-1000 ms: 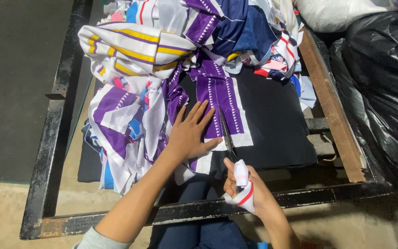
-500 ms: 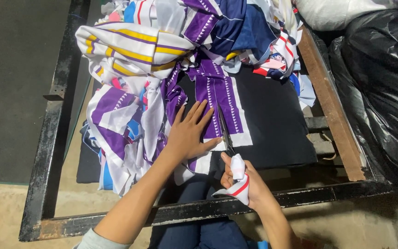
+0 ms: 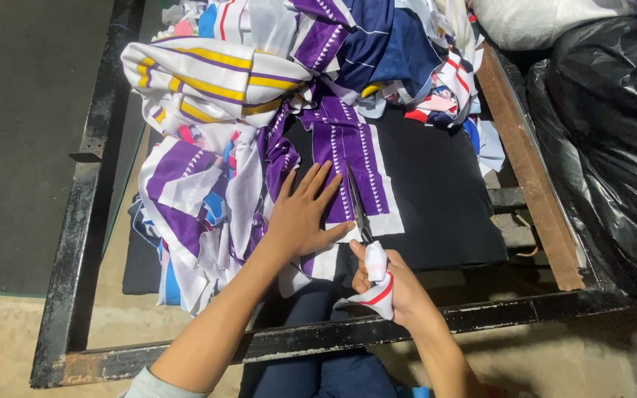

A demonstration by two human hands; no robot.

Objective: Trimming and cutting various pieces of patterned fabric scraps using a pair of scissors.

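Note:
My left hand lies flat, fingers spread, on a purple and white patterned fabric strip spread over a black cloth. My right hand grips scissors whose handle is wrapped in white cloth with a red stripe. The dark blades point away from me and run along the purple strip, just right of my left fingers. The blade tips are inside the fabric.
A heap of striped fabric pieces in white, yellow, purple and navy fills the back and left. A black metal frame surrounds the work area, with a rusty bar at right. Black plastic bags stand at far right.
The scissors and my right hand have moved slightly forward along the purple strip. My left hand stays pressed on the fabric.

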